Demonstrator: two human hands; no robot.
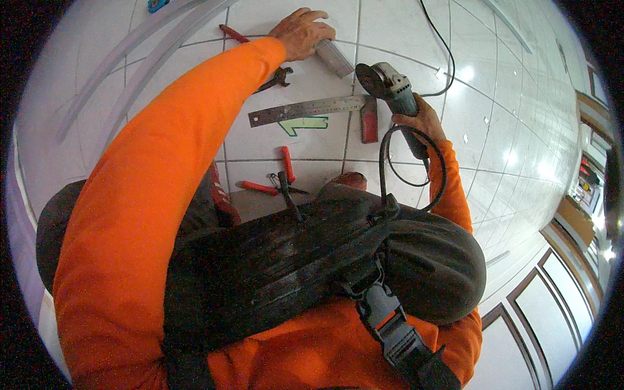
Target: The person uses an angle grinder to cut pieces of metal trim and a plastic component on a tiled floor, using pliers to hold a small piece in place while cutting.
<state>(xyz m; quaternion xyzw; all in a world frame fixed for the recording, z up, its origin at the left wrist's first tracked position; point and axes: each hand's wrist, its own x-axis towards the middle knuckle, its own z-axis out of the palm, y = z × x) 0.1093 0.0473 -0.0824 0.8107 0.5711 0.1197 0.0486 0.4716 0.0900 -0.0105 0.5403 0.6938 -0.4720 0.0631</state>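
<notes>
In my right hand (424, 121) is an angle grinder (402, 97), gripped around its body, with its dark disc facing left. My left hand (302, 32) reaches far forward, its fingers bent over the far end of a short grey channel piece (335, 60) on the tiles. The grinder's disc is apart from this piece, just right of its near end. Nearer me lies a try square (305, 109) with a metal blade and red handle (369, 123). Beside my left wrist are a dark adjustable wrench (279, 78) and a red-handled tool (233, 34), partly hidden by my arm.
Red-handled pliers (287, 164) lie near my feet. A green-edged paper arrow (304, 125) is on the floor. Long pale strips (140, 68) curve along the left. A black cable (450, 52) runs at the far right, and a black cord loop (444, 170) hangs by my right forearm.
</notes>
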